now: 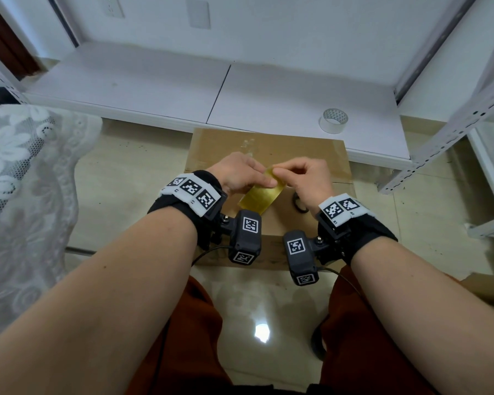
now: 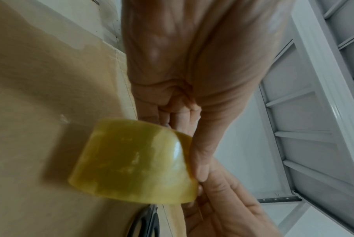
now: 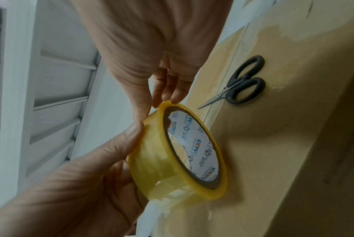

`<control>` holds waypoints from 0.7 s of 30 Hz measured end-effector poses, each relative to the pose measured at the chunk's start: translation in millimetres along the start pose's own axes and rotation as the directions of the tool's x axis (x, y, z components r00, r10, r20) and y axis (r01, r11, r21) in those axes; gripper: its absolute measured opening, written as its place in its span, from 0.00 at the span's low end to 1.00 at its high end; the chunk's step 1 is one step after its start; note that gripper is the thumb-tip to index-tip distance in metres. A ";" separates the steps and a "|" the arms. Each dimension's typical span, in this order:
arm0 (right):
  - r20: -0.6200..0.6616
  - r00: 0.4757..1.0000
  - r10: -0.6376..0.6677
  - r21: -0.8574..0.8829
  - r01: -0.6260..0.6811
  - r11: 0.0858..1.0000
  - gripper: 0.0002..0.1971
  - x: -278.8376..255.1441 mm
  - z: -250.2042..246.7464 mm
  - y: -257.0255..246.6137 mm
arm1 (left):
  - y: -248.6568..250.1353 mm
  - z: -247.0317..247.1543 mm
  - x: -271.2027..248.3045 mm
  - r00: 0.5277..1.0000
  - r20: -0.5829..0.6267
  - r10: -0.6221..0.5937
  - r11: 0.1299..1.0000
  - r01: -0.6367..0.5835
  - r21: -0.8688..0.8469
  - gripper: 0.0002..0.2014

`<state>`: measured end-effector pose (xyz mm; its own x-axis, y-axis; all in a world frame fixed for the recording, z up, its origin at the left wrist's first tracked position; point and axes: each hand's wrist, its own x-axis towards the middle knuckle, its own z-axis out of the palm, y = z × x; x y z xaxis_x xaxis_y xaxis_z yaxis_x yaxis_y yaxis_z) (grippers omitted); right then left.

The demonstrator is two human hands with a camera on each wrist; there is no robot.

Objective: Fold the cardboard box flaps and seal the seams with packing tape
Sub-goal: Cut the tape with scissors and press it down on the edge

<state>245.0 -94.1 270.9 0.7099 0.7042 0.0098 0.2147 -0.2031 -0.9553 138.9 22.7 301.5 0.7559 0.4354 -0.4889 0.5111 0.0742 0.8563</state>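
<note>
A closed cardboard box (image 1: 305,155) stands on the floor in front of me, with its flaps folded flat. Just above its top, both hands hold a yellow roll of packing tape (image 1: 264,196). My left hand (image 1: 258,178) grips the roll (image 3: 178,154) from the left, thumb on its outer face. My right hand (image 1: 288,173) pinches the roll's upper rim with thumb and fingertips (image 3: 173,97). In the left wrist view the roll (image 2: 135,162) hangs beyond my palm, with the right hand's fingers (image 2: 222,202) behind it. No loose strip of tape shows.
Black-handled scissors (image 3: 241,83) lie on the box top, just right of the roll. A second, pale tape roll (image 1: 333,121) stands on the low white shelf (image 1: 160,81) behind the box. A white metal rack (image 1: 451,132) is at the right and lace fabric (image 1: 20,172) at the left.
</note>
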 end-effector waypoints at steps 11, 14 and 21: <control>0.051 0.998 0.041 -0.069 -0.037 0.997 0.05 4.2 -5.2 1.2 | 0.2 2.5 0.8 1.000 0.028 -0.007 1.000 0.007 -0.009 0.13; 0.106 0.992 0.065 -0.061 -0.059 0.996 0.08 4.3 -9.5 -0.6 | 0.0 2.2 -1.1 0.999 0.039 -0.006 0.999 0.007 -0.032 0.17; 0.033 0.997 0.066 0.047 -0.067 0.997 0.09 1.4 -10.3 -4.3 | -3.3 -2.4 1.4 0.999 0.039 -0.011 0.998 0.014 -0.068 0.19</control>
<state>252.0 -99.2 278.1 0.7003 0.7112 -0.0625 0.1349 -0.2177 -0.9666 137.3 25.3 298.3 0.7655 0.3989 -0.5048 0.4925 0.1414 0.8587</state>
